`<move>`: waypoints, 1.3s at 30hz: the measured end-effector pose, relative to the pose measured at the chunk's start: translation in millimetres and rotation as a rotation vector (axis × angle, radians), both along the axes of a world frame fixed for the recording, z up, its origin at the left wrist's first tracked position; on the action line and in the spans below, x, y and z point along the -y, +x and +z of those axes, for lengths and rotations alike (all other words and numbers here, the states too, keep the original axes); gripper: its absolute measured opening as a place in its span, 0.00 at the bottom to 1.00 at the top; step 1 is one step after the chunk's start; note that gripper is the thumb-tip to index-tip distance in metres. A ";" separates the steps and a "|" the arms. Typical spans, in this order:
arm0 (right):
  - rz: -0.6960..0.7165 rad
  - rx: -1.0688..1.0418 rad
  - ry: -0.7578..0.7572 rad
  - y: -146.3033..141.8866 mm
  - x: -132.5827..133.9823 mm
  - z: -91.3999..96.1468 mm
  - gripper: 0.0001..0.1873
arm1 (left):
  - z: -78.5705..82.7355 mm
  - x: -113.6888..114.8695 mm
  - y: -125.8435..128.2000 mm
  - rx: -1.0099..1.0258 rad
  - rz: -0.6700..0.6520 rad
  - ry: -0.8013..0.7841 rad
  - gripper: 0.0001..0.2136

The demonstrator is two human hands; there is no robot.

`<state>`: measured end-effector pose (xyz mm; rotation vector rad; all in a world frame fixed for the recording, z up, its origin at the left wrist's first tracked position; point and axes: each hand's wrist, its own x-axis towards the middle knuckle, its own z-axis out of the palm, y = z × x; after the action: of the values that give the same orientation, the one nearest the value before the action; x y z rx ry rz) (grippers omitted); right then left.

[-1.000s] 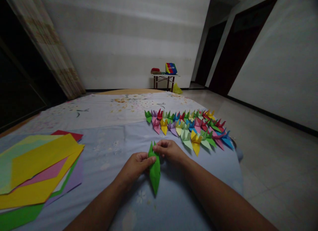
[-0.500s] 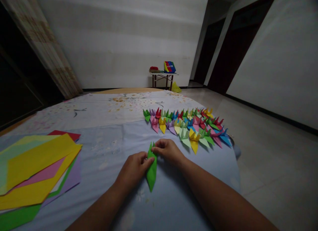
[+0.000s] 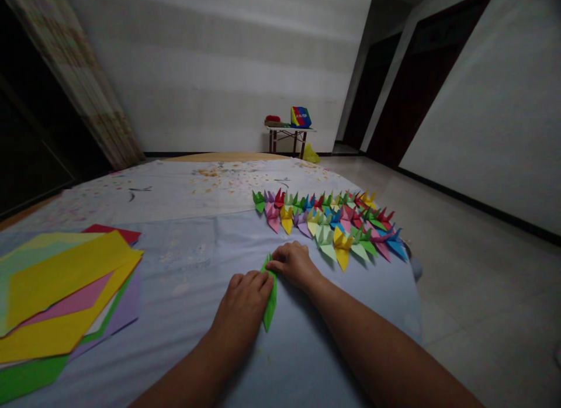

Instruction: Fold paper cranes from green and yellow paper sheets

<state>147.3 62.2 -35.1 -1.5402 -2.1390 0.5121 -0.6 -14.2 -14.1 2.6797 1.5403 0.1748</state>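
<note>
A narrow green folded paper piece (image 3: 270, 303) lies on the pale blue sheet (image 3: 188, 273), its long axis running away from me. My left hand (image 3: 245, 300) lies flat over its left side and covers part of it. My right hand (image 3: 294, 264) pinches the far tip with fingers closed on the paper. Just beyond my right hand, several finished paper cranes (image 3: 328, 221) in many colours stand in rows.
A stack of coloured paper sheets (image 3: 61, 291) lies at the left. The bed's right edge drops to a tiled floor (image 3: 473, 262). Far off, a small table (image 3: 289, 136) with a colourful box stands by the wall; a curtain (image 3: 83, 86) hangs at left.
My left hand has slid over the green piece and pressed it flat, so less of it shows. The right hand stayed at the tip. The view shifted slightly.
</note>
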 end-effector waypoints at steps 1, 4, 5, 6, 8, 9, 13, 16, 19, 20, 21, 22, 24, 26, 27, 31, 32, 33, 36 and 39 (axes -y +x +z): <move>-0.003 0.005 0.002 -0.2 0.1 -0.1 0.12 | -0.2 1.6 1.4 -0.013 0.012 0.000 0.16; -0.012 0.015 0.012 -0.9 0.2 -0.7 0.12 | -3.1 5.4 2.8 -0.027 0.033 -0.001 0.18; -0.016 0.020 0.009 -1.0 0.2 -1.0 0.12 | -4.9 6.4 2.4 -0.028 0.038 0.004 0.19; -0.020 0.026 0.005 -1.1 0.2 -1.2 0.12 | -7.1 7.2 1.7 -0.026 0.043 0.013 0.20; -0.029 0.037 -0.002 -1.3 0.2 -1.4 0.12 | -12.5 8.2 -0.1 -0.021 0.050 0.035 0.22; -0.034 0.043 -0.006 -1.4 0.2 -1.4 0.12 | -15.5 8.2 -1.0 -0.021 0.050 0.041 0.22; -0.056 0.073 -0.015 -2.4 1.1 -0.3 0.11 | -25.1 5.9 -2.5 -0.030 0.054 0.033 0.25; -0.070 0.098 -0.016 -3.7 2.2 0.6 0.12 | -27.0 4.2 -2.2 -0.025 0.042 0.014 0.25; -0.087 0.118 -0.017 -5.0 3.1 1.1 0.12 | -26.0 4.3 -2.1 -0.019 0.035 0.000 0.25; -0.094 0.123 -0.014 -5.4 3.2 1.2 0.12 | -25.4 4.5 -2.1 -0.017 0.034 0.001 0.25; -0.099 0.127 -0.011 -5.8 3.2 1.3 0.11 | -24.6 4.9 -2.0 -0.016 0.033 0.003 0.25; -0.104 0.134 -0.012 -6.1 2.9 1.6 0.11 | -23.8 5.2 -1.9 -0.016 0.030 0.005 0.25; -0.110 0.152 -0.027 -6.9 1.7 2.5 0.11 | -21.9 5.9 -1.5 -0.017 0.034 0.001 0.25; -0.113 0.166 -0.048 -7.7 -0.4 3.9 0.11 | -20.4 6.3 -0.8 -0.019 0.042 -0.007 0.25; -0.113 0.169 -0.057 -8.0 -1.7 4.8 0.11 | -20.0 6.3 -0.4 -0.019 0.046 -0.005 0.25; -0.122 0.165 -0.094 -8.0 -7.8 8.3 0.11 | -22.1 5.2 0.5 -0.014 0.055 0.036 0.24; -0.124 0.158 -0.107 -7.8 -9.2 8.9 0.10 | -23.2 4.8 0.5 -0.015 0.054 0.043 0.24; -0.125 0.149 -0.119 -7.5 -10.5 9.4 0.10 | -24.3 4.5 0.4 -0.015 0.054 0.048 0.24; -0.128 0.109 -0.139 -6.9 -14.3 9.9 0.10 | -26.4 3.9 0.2 -0.014 0.055 0.064 0.24; -0.152 0.090 -0.134 -7.2 -18.7 9.5 0.10 | -26.6 4.3 0.1 -0.016 0.053 0.076 0.23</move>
<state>140.1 80.9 -25.6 -1.8157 -2.0679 0.5528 -0.6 -18.4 -40.7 2.7046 1.6435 0.2191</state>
